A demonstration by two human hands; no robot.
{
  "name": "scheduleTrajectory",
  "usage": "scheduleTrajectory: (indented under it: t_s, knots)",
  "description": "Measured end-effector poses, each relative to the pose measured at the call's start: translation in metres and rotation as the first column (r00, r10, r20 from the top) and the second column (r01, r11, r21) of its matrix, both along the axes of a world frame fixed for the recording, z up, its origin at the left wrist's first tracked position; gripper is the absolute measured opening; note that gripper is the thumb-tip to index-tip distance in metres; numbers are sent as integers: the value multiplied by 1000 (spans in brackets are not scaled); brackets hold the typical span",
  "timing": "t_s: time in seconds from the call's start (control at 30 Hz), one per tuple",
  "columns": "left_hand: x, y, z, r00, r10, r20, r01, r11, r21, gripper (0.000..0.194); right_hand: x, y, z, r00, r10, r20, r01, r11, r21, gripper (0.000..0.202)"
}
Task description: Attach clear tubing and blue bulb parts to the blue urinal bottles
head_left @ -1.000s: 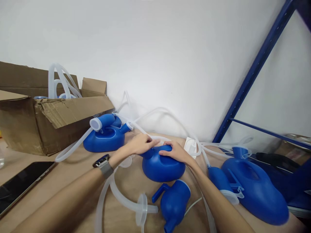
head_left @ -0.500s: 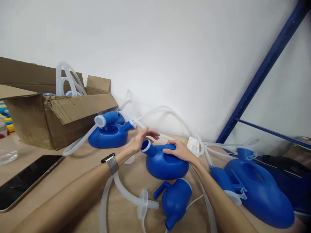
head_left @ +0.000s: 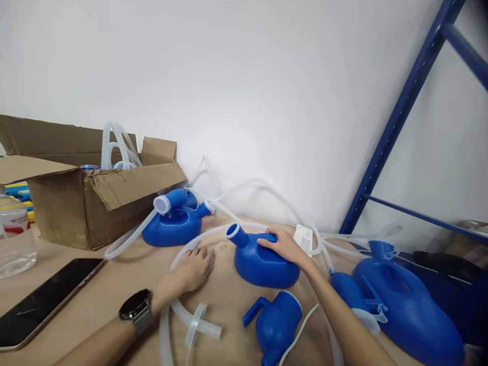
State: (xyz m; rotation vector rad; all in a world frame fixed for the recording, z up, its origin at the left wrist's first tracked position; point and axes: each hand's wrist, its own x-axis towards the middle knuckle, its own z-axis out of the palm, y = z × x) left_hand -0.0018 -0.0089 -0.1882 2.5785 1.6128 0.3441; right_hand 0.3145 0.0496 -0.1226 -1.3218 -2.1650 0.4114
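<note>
A blue plastic urinal bottle (head_left: 267,267) stands in front of me, its open neck pointing up and left. My right hand (head_left: 282,244) is closed around the handle on top of it. To the left, my left hand (head_left: 196,269) is low at the table, palm down, with fingers curled; what lies under them is hidden. A clear tube (head_left: 208,233) passes beside that hand. Below it, the tube's end with a translucent flanged cap (head_left: 195,325) rests on the table. Nearer me lies a blue funnel-shaped urinal head (head_left: 276,325) with a handle.
An open cardboard box (head_left: 61,203) with tubes stands at the left, near a phone (head_left: 49,300) and a clear bottle (head_left: 17,239). Another urinal bottle (head_left: 173,229) sits before the box, and a further one (head_left: 412,305) at right. A blue shelf post (head_left: 396,122) rises behind.
My left hand has left the bottle's neck and dropped down and left to the table. The flanged tube end has shifted left. My right hand still holds the bottle.
</note>
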Motion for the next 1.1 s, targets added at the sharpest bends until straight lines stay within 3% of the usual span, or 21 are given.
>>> scheduleTrajectory:
  t_s: [0.1, 0.23, 0.3, 0.37, 0.43, 0.5, 0.57, 0.63, 0.7, 0.77, 0.83, 0.93, 1.03, 1.1]
  knots:
    - [-1, 0, -3, 998, 14, 65, -15, 1000, 21, 49, 0, -1, 0, 1000, -1, 22, 1, 1000, 3, 45]
    - [0, -6, 17, 931, 9, 366, -22, 999, 32, 52, 1, -1, -5, 1000, -15, 23, 15, 1000, 20, 45]
    - [4, -9, 28, 838, 59, 543, -49, 998, -33, 53, 3, 1, -6, 1000, -1, 1, 1, 1000, 6, 43]
    - [8, -11, 35, 694, 138, 707, -28, 986, -164, 52, 5, -1, 0, 998, 59, -31, -58, 998, 23, 45]
    - [13, -13, 39, 531, 252, 809, 42, 945, -323, 52, 6, -10, 15, 988, 148, -54, -142, 985, 101, 49]
    - [15, -14, 40, 414, 343, 843, 120, 897, -424, 54, 2, -29, 38, 974, 227, -17, -223, 966, 131, 39]
    - [16, -14, 39, 347, 372, 861, 182, 874, -451, 56, -6, -56, 61, 951, 287, 112, -280, 957, -75, 35]
    - [15, -15, 38, 281, 380, 881, 221, 868, -445, 59, -17, -83, 73, 887, 356, 294, -258, 910, -324, 47]
    - [13, -16, 38, 194, 412, 890, 249, 857, -451, 65, -28, -101, 71, 820, 403, 406, -254, 892, -373, 61]
    - [11, -17, 39, 115, 457, 882, 281, 837, -470, 75, -38, -109, 58, 768, 416, 487, -268, 899, -346, 64]
    - [9, -18, 39, 100, 480, 872, 305, 819, -486, 82, -46, -111, 41, 725, 423, 543, -281, 902, -328, 59]
    - [8, -19, 38, 155, 493, 856, 318, 796, -515, 78, -55, -114, 24, 650, 414, 638, -271, 910, -314, 52]
    - [9, -18, 34, 187, 493, 850, 311, 791, -527, 66, -61, -124, 26, 563, 410, 718, -304, 910, -282, 46]
    - [10, -19, 33, 210, 479, 852, 299, 798, -523, 62, -65, -130, 39, 528, 484, 698, -370, 871, -324, 45]
